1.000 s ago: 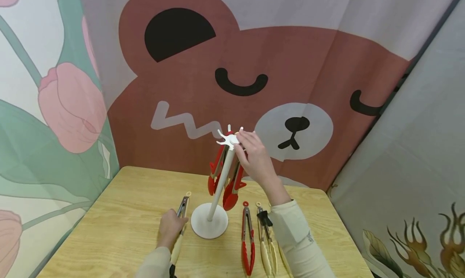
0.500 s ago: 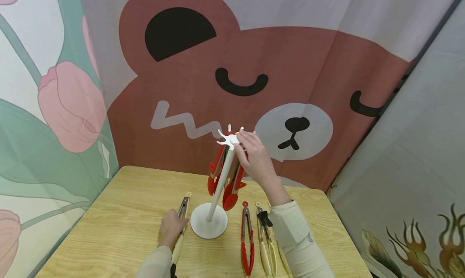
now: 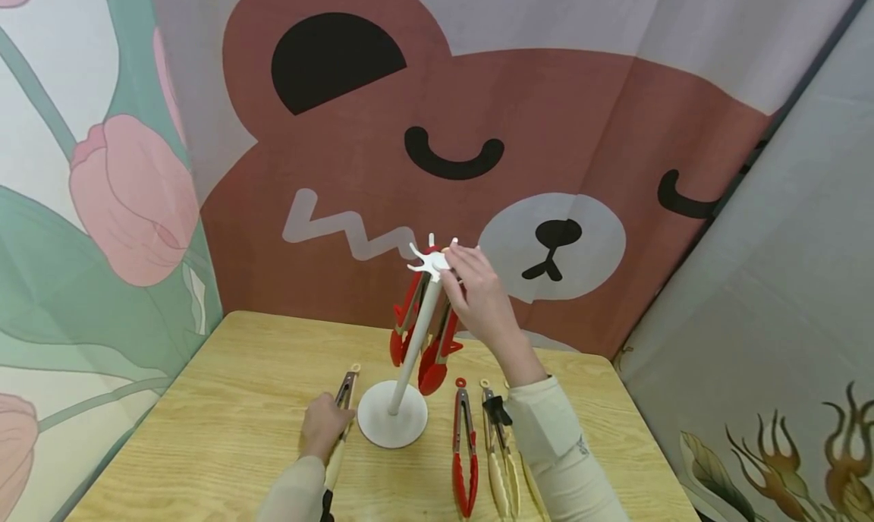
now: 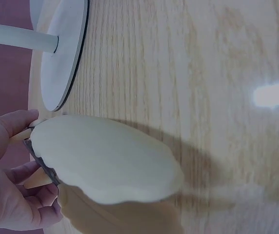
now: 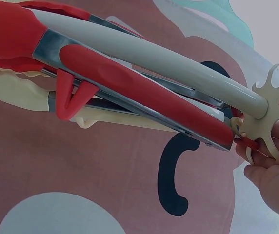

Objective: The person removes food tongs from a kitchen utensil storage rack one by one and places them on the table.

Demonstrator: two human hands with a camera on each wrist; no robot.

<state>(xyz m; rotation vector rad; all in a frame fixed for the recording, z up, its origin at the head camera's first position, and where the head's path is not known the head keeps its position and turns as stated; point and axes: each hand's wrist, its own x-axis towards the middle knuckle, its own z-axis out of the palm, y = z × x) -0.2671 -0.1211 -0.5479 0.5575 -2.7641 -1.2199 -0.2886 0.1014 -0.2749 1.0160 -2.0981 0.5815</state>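
Observation:
My left hand (image 3: pixel 321 427) grips a pair of cream-tipped tongs (image 3: pixel 347 389) just left of the white stand (image 3: pixel 418 332). In the left wrist view the cream scalloped tips of these tongs (image 4: pixel 105 156) are close to the camera, low over the wood. Up at the stand's top, my right hand (image 3: pixel 481 294) holds the hooked crown (image 3: pixel 430 264), fingers behind it and thumb in front. Red tongs (image 3: pixel 435 363) hang from the hooks. The right wrist view also shows cream tongs (image 5: pixel 17 87) hanging behind the red pair (image 5: pixel 144 97).
Red tongs (image 3: pixel 466 454) lie right of the stand's round base (image 3: pixel 392 419), beside cream tongs (image 3: pixel 497 469) with a black part. Another cream pair is partly hidden by my right sleeve (image 3: pixel 556 431). A bear-print curtain (image 3: pixel 546 112) hangs behind the wooden table (image 3: pixel 225 408).

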